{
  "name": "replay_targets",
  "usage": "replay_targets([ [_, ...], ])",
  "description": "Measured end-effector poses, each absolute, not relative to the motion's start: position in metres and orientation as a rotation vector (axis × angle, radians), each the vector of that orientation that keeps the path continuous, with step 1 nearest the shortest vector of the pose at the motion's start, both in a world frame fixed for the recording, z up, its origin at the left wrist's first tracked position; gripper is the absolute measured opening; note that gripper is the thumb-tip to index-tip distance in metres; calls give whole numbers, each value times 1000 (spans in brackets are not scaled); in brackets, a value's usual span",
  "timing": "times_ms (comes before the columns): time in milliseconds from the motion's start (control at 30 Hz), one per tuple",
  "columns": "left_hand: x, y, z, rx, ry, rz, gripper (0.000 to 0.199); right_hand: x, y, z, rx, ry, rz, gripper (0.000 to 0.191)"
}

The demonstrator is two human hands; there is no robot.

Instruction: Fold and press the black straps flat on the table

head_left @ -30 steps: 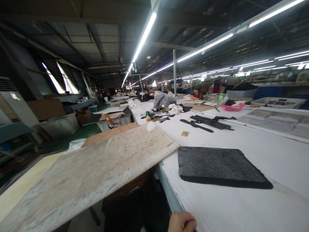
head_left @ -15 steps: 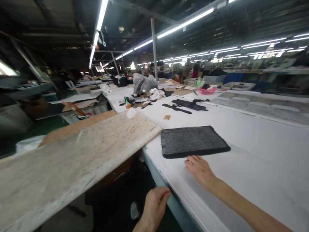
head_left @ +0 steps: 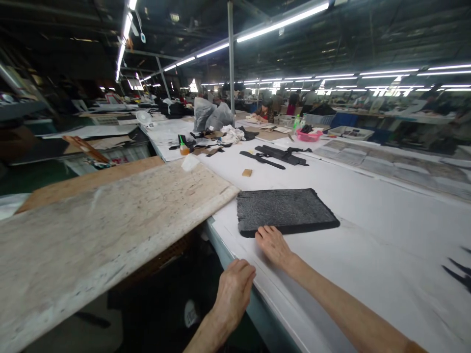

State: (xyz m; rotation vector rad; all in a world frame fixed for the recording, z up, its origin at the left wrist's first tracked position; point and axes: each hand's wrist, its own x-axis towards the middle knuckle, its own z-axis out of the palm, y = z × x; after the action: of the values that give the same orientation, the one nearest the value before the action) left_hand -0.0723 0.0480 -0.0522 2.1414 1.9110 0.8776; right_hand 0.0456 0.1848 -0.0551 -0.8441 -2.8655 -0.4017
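Handling the pad (head_left: 285, 208) well calls, I think, for light, even pressure, starting clear of the pale board (head_left: 110, 220) on the left, whose right corner comes right up to the pad's far left corner; I cannot tell whether they touch. The left grip (head_left: 235, 284) is curled at the near edge of the tabletop (head_left: 375, 206), apart from the pad; whether it pinches anything is hidden. It would serve best opened and laid flat, so both sides bear alike. The right grip (head_left: 272, 243) has bent fingers at the pad's near edge, left of its middle; I cannot tell if they grasp it or just rest there. Spread fingers should drag the nap less than a hard pinch.

The pad lies flat on the white tabletop, near the board. Its left edge looks slightly ragged, its top is charcoal grey and fuzzy with fine streaks, and a smoother black band runs along the near side to the rounded near right corner.
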Motion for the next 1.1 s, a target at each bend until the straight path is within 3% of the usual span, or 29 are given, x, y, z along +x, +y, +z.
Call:
replay_targets([
  [367, -65, 85, -68, 2418, 1924, 758, 18, 43, 201, -38, -879, -3044, -177, 14],
  [567, -66, 92, -70, 2395, 1935, 734, 19, 44, 195, -46, -870, -3039, -285, 21],
  [767, -62, 102, -65, 2436, 1938, 647, 24, 39, 211, -43, -1118, -2925, 52, 20],
  [1100, -62, 128, -64, 2394, 2190, 430, 33, 31, 214, -40, -1316, -2701, 299, 21],
])
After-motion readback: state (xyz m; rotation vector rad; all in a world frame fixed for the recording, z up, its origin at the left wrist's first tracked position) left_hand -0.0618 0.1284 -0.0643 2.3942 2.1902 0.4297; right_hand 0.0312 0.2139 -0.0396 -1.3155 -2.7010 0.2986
